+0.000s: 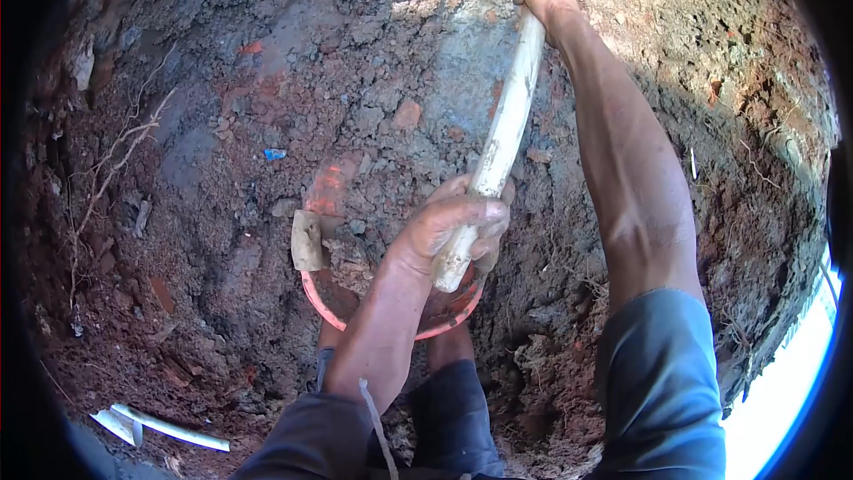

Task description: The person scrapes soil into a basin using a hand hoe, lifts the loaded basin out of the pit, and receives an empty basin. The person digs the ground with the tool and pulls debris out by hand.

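A long pale wooden handle (pixel 511 116), smeared with mud, runs from the top edge down to the middle of the view. Near its lower end my left hand (pixel 458 218) is wrapped round it, and the butt end sticks out below the fingers. Farther up, my right hand (pixel 546 4) grips the same handle close to the top edge. The handle's far end is out of view. Beneath my left hand and forearm, an orange-red curved rim (pixel 322 304) with a tan sleeve (pixel 306 240) shows in part between my legs.
Rough reddish-brown soil (pixel 355 80) fills most of the view. Thin roots (pixel 111 169) lie at the left, and a small blue scrap (pixel 275 154) rests on the dirt. A white curved piece (pixel 169 428) is at the lower left.
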Action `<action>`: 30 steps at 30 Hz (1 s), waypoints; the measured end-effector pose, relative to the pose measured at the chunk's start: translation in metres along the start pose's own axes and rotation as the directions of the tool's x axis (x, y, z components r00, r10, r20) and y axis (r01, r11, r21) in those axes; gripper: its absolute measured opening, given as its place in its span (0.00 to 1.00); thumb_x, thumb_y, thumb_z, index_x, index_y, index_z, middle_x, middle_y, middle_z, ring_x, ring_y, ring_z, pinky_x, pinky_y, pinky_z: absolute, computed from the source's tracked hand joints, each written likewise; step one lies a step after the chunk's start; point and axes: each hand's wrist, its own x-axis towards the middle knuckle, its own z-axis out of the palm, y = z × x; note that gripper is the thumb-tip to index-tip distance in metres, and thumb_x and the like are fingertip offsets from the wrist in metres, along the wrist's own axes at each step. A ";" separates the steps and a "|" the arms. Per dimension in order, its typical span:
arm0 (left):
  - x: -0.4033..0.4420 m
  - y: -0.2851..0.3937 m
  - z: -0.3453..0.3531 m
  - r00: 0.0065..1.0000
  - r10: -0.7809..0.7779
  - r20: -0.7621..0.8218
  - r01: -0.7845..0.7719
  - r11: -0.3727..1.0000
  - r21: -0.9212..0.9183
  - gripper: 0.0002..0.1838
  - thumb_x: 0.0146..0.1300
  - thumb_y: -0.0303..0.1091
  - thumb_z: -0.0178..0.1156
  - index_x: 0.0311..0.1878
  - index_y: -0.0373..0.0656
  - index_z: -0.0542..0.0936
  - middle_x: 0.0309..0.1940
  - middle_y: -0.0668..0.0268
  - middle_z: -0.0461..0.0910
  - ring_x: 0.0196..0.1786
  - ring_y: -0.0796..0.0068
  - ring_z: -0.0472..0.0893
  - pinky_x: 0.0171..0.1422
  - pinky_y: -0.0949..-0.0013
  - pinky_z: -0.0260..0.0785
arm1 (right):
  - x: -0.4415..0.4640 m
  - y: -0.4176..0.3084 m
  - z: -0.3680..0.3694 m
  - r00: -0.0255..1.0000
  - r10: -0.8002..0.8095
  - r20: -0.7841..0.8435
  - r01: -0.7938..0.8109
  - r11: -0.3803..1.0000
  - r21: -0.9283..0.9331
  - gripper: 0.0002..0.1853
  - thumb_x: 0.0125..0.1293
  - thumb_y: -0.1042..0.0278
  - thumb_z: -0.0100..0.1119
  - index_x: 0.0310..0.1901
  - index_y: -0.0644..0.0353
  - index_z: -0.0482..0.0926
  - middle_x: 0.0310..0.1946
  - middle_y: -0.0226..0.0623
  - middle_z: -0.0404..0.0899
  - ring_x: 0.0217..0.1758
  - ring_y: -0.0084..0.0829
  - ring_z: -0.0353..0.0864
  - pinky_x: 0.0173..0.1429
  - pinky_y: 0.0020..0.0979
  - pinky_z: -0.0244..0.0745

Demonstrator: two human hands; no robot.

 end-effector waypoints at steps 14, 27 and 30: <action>-0.086 -0.042 0.004 0.989 -0.048 -0.141 0.061 0.994 0.086 0.18 0.51 0.35 0.64 0.42 0.35 0.73 0.20 0.67 0.70 0.17 0.81 0.68 0.20 0.77 0.60 | -0.072 0.065 0.021 0.991 0.101 0.091 -0.105 0.993 0.045 0.16 0.54 0.70 0.59 0.40 0.75 0.75 0.26 0.46 0.77 0.21 0.36 0.77 0.23 0.38 0.76; -0.167 -0.086 -0.022 0.974 -0.099 -0.205 0.143 0.967 0.212 0.21 0.50 0.34 0.64 0.45 0.34 0.70 0.20 0.67 0.70 0.17 0.79 0.68 0.21 0.76 0.60 | -0.143 0.139 0.061 0.977 0.177 0.121 -0.195 0.967 0.161 0.16 0.55 0.70 0.57 0.40 0.75 0.75 0.26 0.44 0.76 0.21 0.37 0.77 0.22 0.38 0.74; -0.196 -0.090 -0.021 0.942 -0.164 -0.294 0.276 0.878 0.391 0.19 0.55 0.37 0.63 0.45 0.36 0.71 0.22 0.70 0.70 0.19 0.81 0.70 0.23 0.76 0.62 | -0.191 0.152 0.050 0.963 0.231 0.138 -0.253 0.953 0.167 0.13 0.56 0.70 0.56 0.38 0.73 0.75 0.24 0.42 0.75 0.19 0.34 0.74 0.20 0.36 0.71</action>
